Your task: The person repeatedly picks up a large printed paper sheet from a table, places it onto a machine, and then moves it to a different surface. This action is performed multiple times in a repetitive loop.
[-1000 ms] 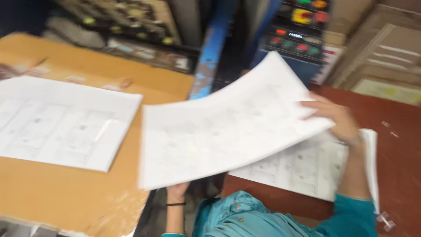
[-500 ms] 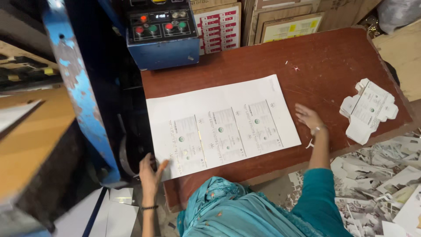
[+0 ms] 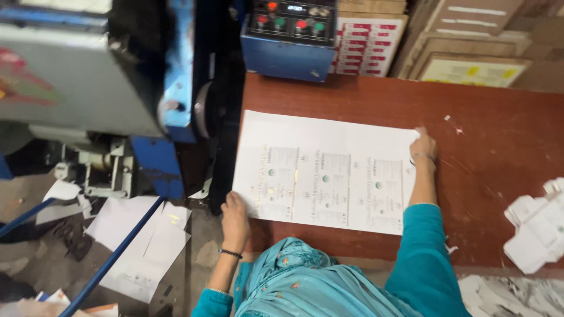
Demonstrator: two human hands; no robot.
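Note:
A large white printed sheet [image 3: 329, 170] lies flat on the reddish-brown table [image 3: 493, 147]. My left hand [image 3: 235, 214] grips its near left corner at the table's edge. My right hand [image 3: 424, 144] presses on the sheet's far right corner, fingers closed over the edge. A teal scarf and teal sleeves fill the bottom of the view.
A blue machine [image 3: 147, 76] stands to the left, with a blue control box [image 3: 291, 35] with coloured buttons at the table's back. Cardboard stacks [image 3: 470, 41] sit behind. White die-cut pieces [image 3: 537, 226] lie at the right. Loose sheets [image 3: 144, 240] and scraps cover the floor.
The sheet, carried in the air from the tan table a second ago, now lies on the red table. My view swung right and both hands stay at its corners.

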